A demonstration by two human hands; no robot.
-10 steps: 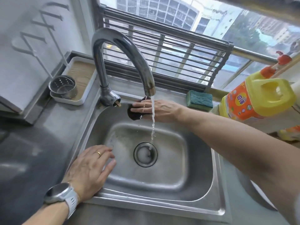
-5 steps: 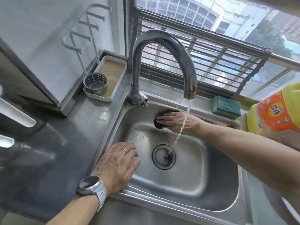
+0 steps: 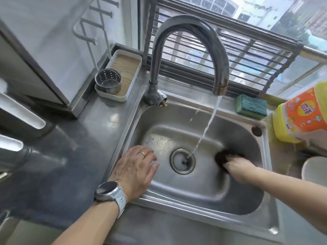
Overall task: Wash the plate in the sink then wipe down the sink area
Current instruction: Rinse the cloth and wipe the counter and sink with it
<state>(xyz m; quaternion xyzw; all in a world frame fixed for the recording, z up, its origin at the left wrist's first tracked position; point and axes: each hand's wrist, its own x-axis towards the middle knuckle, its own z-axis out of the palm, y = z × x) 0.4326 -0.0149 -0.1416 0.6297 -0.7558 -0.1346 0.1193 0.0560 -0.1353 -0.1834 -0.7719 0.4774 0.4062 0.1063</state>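
Sink-wiping stage, plate presumably washed: right hand (image 3: pixel 238 169), blurred, fingers pressing a dark scrubber (image 3: pixel 223 159) on the sink (image 3: pixel 203 188) floor; left hand (image 3: pixel 136 169) flat, fingers apart, on rim. A plate-like white edge (image 3: pixel 314 169) sits on the right worktop; surrounds remain.

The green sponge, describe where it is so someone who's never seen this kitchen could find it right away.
Start at the steel sink under the window. On its back ledge, right of the tap, lies the green sponge, beside the yellow detergent bottle. It is the only flat, green, rectangular thing there.
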